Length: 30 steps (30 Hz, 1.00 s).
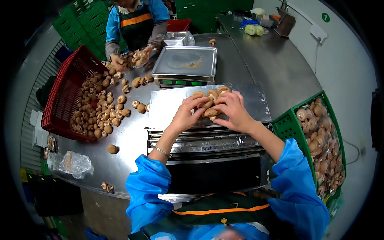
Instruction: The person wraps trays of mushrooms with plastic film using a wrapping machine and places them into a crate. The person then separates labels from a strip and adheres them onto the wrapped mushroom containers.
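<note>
A cluster of brown mushrooms [212,97] sits on the metal top plate [168,105] of the wrapping machine in front of me. My left hand [190,110] curves round the cluster's left side, fingertips on the caps. From the right, my right hand [235,109] presses its fingers against the same mushrooms. Any tray beneath them is hidden. Just behind the plate stands a scale [185,62] with a flat metal pan.
A tipped red crate [66,94] spills loose mushrooms [100,108] at the left. Across the table a co-worker [137,24] handles mushrooms. A green crate [288,125] of packed mushrooms stands at the right. Crumpled plastic [76,164] lies front left. Lettuce [253,30] is at the back.
</note>
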Each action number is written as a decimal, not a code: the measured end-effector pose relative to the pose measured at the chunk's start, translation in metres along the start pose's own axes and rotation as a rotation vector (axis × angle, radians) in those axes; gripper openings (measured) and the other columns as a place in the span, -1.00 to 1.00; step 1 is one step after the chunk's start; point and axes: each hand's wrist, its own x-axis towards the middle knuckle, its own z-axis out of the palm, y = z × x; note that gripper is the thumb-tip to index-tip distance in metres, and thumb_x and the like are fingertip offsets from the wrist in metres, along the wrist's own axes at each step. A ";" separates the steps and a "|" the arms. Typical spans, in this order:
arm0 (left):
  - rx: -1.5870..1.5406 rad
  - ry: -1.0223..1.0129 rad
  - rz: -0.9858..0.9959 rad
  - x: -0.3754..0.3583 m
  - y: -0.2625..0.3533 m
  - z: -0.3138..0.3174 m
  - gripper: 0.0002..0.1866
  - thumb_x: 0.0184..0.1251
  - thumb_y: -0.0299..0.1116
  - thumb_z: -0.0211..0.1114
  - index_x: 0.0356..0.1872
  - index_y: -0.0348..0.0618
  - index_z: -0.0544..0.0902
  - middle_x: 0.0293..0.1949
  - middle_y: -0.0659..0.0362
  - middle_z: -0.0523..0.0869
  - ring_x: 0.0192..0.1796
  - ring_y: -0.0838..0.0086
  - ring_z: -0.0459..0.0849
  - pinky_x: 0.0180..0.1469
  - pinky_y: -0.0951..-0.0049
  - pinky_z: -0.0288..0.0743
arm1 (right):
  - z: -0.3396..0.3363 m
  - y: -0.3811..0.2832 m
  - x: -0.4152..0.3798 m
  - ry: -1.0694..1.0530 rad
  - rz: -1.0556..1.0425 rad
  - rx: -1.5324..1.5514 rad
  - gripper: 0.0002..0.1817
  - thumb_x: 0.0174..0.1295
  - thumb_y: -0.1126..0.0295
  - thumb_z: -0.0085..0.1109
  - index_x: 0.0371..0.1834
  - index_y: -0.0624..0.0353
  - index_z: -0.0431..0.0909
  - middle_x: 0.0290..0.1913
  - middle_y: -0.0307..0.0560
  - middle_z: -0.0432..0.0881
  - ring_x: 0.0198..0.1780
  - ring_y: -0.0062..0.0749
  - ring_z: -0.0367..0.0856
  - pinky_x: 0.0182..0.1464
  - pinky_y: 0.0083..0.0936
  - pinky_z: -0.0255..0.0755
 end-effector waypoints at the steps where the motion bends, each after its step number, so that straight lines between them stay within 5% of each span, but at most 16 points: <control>1: -0.079 0.071 -0.031 0.000 -0.003 0.003 -0.58 0.20 -0.46 0.16 0.13 -0.13 0.44 0.03 0.02 0.52 0.06 0.29 0.48 0.09 0.41 0.39 | 0.005 0.005 0.000 0.034 0.002 0.030 -0.67 -0.14 0.30 0.35 -0.28 0.10 0.51 -0.14 -0.21 0.47 0.12 -0.25 0.27 0.25 -0.13 -0.05; 7: -0.530 0.375 -0.136 -0.009 -0.022 0.019 -0.66 0.26 -0.44 0.15 0.07 -0.20 0.47 -0.03 0.07 0.55 -0.06 0.37 0.55 -0.04 0.50 0.47 | 0.001 0.009 0.002 0.102 0.118 0.119 -0.74 -0.11 0.40 0.29 -0.31 0.07 0.49 -0.27 -0.22 0.53 -0.05 -0.30 0.41 0.16 -0.25 0.08; 10: -0.200 0.426 0.034 -0.015 -0.012 0.019 -0.68 0.19 -0.50 0.20 0.00 -0.18 0.50 0.00 0.05 0.52 0.02 0.28 0.51 0.02 0.42 0.44 | -0.007 0.012 0.022 0.365 0.184 0.030 -0.75 -0.11 0.50 0.25 -0.31 0.11 0.48 -0.22 -0.15 0.52 -0.10 -0.26 0.45 0.05 -0.40 0.24; 11: 0.139 0.337 0.176 -0.018 -0.003 0.015 -0.69 0.09 -0.54 0.25 -0.08 -0.17 0.53 0.01 0.05 0.50 0.09 0.19 0.44 0.10 0.32 0.38 | -0.004 0.024 0.026 0.326 0.100 0.036 -0.74 -0.10 0.48 0.25 -0.29 0.13 0.48 -0.21 -0.13 0.52 -0.08 -0.24 0.46 0.06 -0.37 0.24; 14: 0.269 0.181 0.240 -0.025 -0.001 0.019 -0.75 0.02 -0.51 0.32 -0.21 -0.14 0.61 0.02 0.10 0.52 0.14 0.20 0.42 0.14 0.32 0.33 | 0.008 0.034 0.021 0.043 0.077 0.433 -0.68 -0.06 0.48 0.25 -0.17 0.20 0.47 -0.10 -0.06 0.52 0.01 -0.17 0.48 0.04 -0.40 0.35; 19: 0.284 0.272 0.139 -0.017 -0.005 0.007 -0.22 -0.10 -0.26 0.45 0.23 0.01 0.28 0.26 -0.11 0.19 0.33 -0.03 0.10 0.28 0.08 0.11 | -0.008 0.041 0.031 0.027 0.202 0.420 -0.60 0.11 0.35 0.14 0.06 0.13 0.42 0.00 -0.03 0.50 0.07 -0.15 0.45 0.08 -0.39 0.35; 22: 0.270 0.091 0.041 0.000 -0.022 0.008 -0.13 -0.11 -0.15 0.45 0.29 0.04 0.19 0.30 -0.16 0.12 0.36 -0.11 -0.01 0.32 0.03 0.03 | 0.033 0.061 0.017 -0.020 0.123 0.015 -0.55 0.16 0.22 0.08 0.13 0.08 0.38 -0.01 0.00 0.50 0.14 -0.10 0.37 0.17 -0.30 0.24; 26: 0.295 -0.215 -0.003 -0.004 -0.019 -0.016 -0.13 -0.10 -0.09 0.43 0.30 0.05 0.22 0.35 -0.13 0.05 0.40 -0.08 -0.10 0.35 0.04 -0.02 | 0.020 0.025 0.003 -0.133 0.172 0.098 -0.42 0.12 0.09 0.11 0.17 0.12 0.28 -0.01 0.10 0.42 0.11 -0.03 0.30 0.19 -0.23 0.17; 30: 0.307 -0.162 -0.001 -0.008 -0.019 -0.009 -0.15 -0.09 -0.06 0.39 0.30 0.06 0.22 0.35 -0.14 0.05 0.40 -0.06 -0.10 0.36 0.05 -0.06 | 0.023 0.018 0.001 -0.110 0.236 0.050 -0.34 0.11 0.07 0.11 0.21 0.19 0.19 0.17 0.11 0.26 0.21 -0.01 0.20 0.22 -0.21 0.12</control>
